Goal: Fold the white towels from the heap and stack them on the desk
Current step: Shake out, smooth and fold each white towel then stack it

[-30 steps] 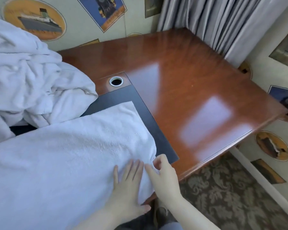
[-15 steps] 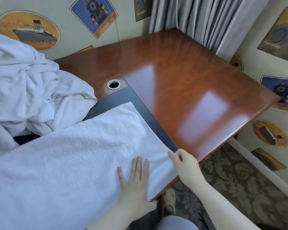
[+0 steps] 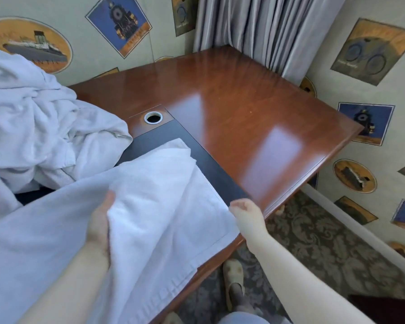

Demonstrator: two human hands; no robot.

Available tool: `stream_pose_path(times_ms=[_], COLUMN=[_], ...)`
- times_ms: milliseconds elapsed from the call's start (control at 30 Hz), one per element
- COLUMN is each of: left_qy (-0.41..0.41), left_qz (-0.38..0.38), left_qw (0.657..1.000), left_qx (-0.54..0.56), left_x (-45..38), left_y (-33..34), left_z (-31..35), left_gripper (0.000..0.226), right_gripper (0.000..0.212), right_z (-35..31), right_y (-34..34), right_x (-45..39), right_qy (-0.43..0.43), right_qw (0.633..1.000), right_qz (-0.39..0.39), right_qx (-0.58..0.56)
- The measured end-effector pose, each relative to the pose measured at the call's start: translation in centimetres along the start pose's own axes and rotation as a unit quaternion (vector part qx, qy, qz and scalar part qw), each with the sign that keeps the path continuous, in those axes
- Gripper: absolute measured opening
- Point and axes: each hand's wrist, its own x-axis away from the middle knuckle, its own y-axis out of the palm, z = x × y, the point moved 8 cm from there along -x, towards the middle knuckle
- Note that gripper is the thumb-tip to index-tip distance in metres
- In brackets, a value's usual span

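white towel (image 3: 164, 206) spread over the glossy wooden desk (image 3: 255, 108) and its dark inset pad (image 3: 211, 169); your left hand (image 3: 101, 220) grips a raised fold, your right hand (image 3: 246, 213) pinches its corner. heap (image 3: 33, 118) at left; gray curtain (image 3: 255, 26) behind, patterned carpet (image 3: 313, 244) below.

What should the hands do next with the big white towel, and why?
Probably carry the lifted end over to the left to make a fold. The left hand is under the towel, raising it, and the right hand is at its corner near the desk edge, so the fold looks started.
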Motion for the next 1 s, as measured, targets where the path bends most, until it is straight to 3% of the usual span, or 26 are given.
stream_pose_path(times_ms=[133,233,400,533,667,767,833,900,1000], left_qy=[-0.017,-0.033,-0.009,-0.057,-0.109,-0.112,-0.107,-0.107,-0.046], left_qz=[0.006,-0.018,-0.029,-0.049,-0.063,-0.064,-0.065,-0.074,-0.106], left_qw=[0.994,0.993,0.993,0.990,0.985,0.985,0.990,0.991,0.981], left_qx=[0.110,0.116,0.115,0.115,0.114,0.113,0.070,-0.024,-0.158], left_x=[-0.2,-0.1,0.2,0.1,0.5,0.6,0.6,1.1,2.2], left_y=[-3.1,-3.1,-1.7,-0.9,0.2,0.8,0.9,1.7,4.0], left_z=[-0.9,-1.7,-1.5,-3.1,-5.8,-6.5,-6.4,-6.3,-5.6], left_gripper=[0.046,0.056,0.054,0.055,0.058,0.057,0.057,0.048,0.028], right_gripper=[0.043,0.033,0.028,0.027,0.022,0.018,0.023,0.022,0.018], right_z=[2.7,3.0,0.9,1.8,3.9,3.0,2.1,0.9,-2.6], right_y=[0.4,1.0,0.7,-1.3,-2.6,-2.0,-1.8,-1.3,2.0], right_x=[0.7,0.5,0.2,-0.5,-0.7,0.5,1.3,2.3,4.1], right_qy=[-0.023,0.006,-0.066,-0.024,0.001,-0.046,-0.086,-0.083,-0.067], right_qw=[0.970,0.962,0.993,0.998,0.996,0.993,0.991,0.994,0.984], right_qz=[0.069,0.006,-0.064,-0.014,0.080,0.074,0.076,0.071,-0.024], right_qx=[0.233,0.274,0.069,-0.063,0.044,0.073,0.070,-0.015,-0.164])
